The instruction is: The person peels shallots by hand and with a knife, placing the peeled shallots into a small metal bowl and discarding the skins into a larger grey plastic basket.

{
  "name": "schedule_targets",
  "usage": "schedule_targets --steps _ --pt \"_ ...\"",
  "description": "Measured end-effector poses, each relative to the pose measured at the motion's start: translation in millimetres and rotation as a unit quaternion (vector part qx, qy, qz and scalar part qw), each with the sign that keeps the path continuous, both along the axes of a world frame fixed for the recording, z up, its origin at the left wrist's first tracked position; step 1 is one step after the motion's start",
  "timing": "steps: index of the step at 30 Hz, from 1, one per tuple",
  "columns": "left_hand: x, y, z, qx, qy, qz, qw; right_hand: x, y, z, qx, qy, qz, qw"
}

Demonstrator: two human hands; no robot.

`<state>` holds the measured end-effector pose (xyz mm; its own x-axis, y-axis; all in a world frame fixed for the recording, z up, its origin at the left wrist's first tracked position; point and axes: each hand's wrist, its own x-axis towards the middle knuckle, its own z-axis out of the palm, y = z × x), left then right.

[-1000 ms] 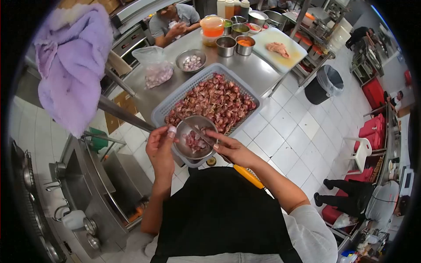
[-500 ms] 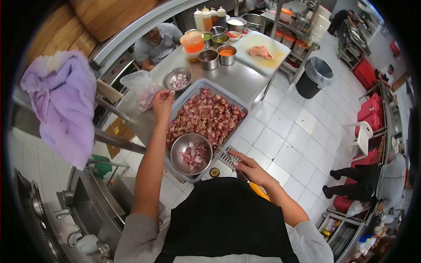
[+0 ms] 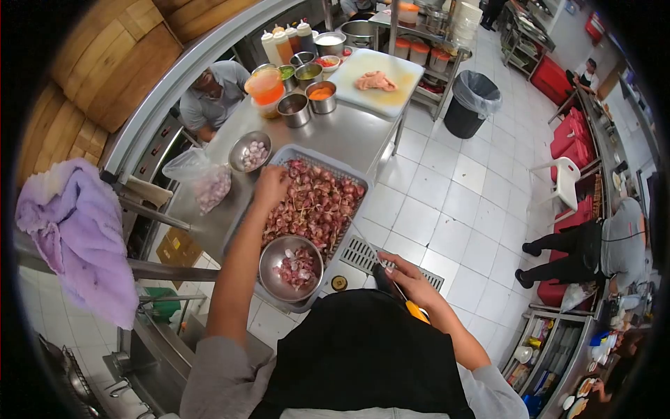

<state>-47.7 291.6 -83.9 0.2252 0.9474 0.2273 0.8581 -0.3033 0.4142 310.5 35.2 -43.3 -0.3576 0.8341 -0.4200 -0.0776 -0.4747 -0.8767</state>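
Left fingers point(image 3: 282, 181) over red shallots point(image 3: 314, 209), grasp unclear | right fingers point(image 3: 396, 261) grip black-handled knife point(image 3: 380, 278) | possible cut if hands cross

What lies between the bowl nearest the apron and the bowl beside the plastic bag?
In the head view: the left hand and part of the grey basket of reddish bulbs.

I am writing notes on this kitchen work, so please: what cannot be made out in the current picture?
In the head view:
- What, if anything, the left hand's grip holds: its back hides it.
- Bottom of the grey basket: shallots cover it.
- Topmost co-worker: cut off by the picture's edge.
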Motion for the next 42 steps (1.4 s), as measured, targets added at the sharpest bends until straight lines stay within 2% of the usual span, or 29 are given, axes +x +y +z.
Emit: schedule_targets --steps 4,8,10,11,12,13,14,15,16,18,19,20,21,22,24,26,28,30,42 --pt "13.9 -11.7 -19.4 -0.016 0.084 0.030 0.996 -4.1 13.7 4.9 0.003 0.004 0.031 1.000" --pt "19.1 -20.3 -14.8 -0.002 0.064 0.064 0.996 -12.0 29.1 17.1 0.001 0.009 0.064 0.998" --pt "16.2 -29.4 -7.9 -0.021 -0.026 0.061 0.998 -17.3 36.5 21.6 0.003 0.008 0.081 0.997" --pt "13.6 -32.1 -11.6 0.029 -0.056 0.077 0.995 -19.1 40.4 20.1 0.029 0.000 0.088 0.996" --pt "11.7 -37.9 -10.1 0.027 -0.056 0.082 0.995 -21.5 44.0 20.9 0.053 -0.007 0.094 0.994" --pt "8.8 -46.1 -9.0 -0.030 -0.256 0.103 0.961 -23.5 46.7 24.0 0.050 -0.006 0.098 0.994" --pt "5.6 -55.5 -8.2 -0.084 -0.444 0.120 0.884 -25.9 50.2 29.7 0.040 0.012 0.103 0.994" --pt "10.4 -76.9 18.0 -0.141 -0.513 0.127 0.837 -29.9 54.3 34.1 0.030 0.030 0.107 0.993" --pt "12.3 -95.3 24.2 -0.141 -0.512 0.134 0.837 -35.3 57.6 34.5 0.027 0.032 0.113 0.993" --pt "15.9 -132.1 28.6 -0.140 -0.672 0.104 0.720 -47.7 63.8 35.4 0.106 0.046 0.128 0.985" --pt "21.5 -152.0 35.7 -0.138 -0.672 0.112 0.719 -52.8 66.2 45.7 0.093 0.044 0.149 0.983" --pt "29.3 -171.6 44.3 -0.143 -0.722 0.087 0.672 -62.8 66.5 45.6 0.089 0.045 0.155 0.983" --pt "37.6 -188.7 50.9 -0.146 -0.768 0.061 0.621 -74.7 64.9 45.3 0.134 0.064 0.151 0.977" --pt "46.0 -203.2 54.6 -0.145 -0.770 0.068 0.618 -83.6 63.9 46.3 0.179 0.082 0.145 0.970" --pt "60.7 -227.9 60.3 -0.103 -0.789 0.092 0.599 -92.8 64.0 53.5 0.144 0.046 0.186 0.971" --pt "68.4 -246.3 68.7 -0.084 -0.791 0.101 0.597 -106.6 61.2 50.5 0.226 0.030 0.210 0.951" --pt "72.9 -258.4 78.7 -0.083 -0.775 0.112 0.617 -114.3 57.7 57.4 0.212 0.042 0.223 0.950" --pt "73.1 -264.8 80.5 -0.076 -0.778 0.124 0.611 -118.9 55.6 57.8 0.277 0.064 0.208 0.936" --pt "76.4 -274.9 91.7 -0.059 -0.788 0.117 0.601 -121.2 48.8 63.6 0.261 0.087 0.200 0.941"
